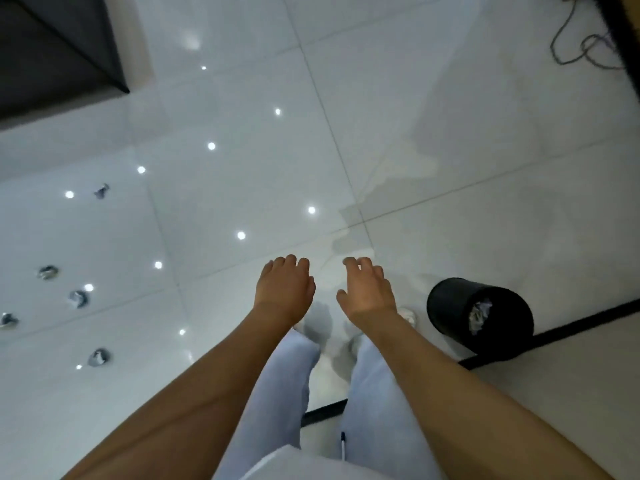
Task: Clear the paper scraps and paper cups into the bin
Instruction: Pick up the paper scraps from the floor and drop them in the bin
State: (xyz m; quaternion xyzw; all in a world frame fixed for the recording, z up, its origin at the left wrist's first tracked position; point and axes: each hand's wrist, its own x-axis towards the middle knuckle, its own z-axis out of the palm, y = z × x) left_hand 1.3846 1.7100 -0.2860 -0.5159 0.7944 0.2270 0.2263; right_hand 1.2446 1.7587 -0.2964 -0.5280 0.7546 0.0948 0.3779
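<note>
I stand over a glossy white tiled floor. My left hand (284, 287) and my right hand (367, 292) hang out in front of me, fingers loosely curled, holding nothing. A black round bin (450, 306) stands on the floor to my right, with crumpled paper (479, 315) inside it. Several crumpled paper scraps lie on the floor to the left: one far off (101, 190), one at mid-left (47, 272), one beside it (79, 298), one at the left edge (7, 320) and one nearest me (99, 357). I see no paper cup.
A dark piece of furniture (59, 53) fills the top left corner. A grey cable (585, 46) coils on the floor at the top right. A black strip (588, 323) runs along the floor edge behind the bin. My legs in pale trousers (287, 386) are below.
</note>
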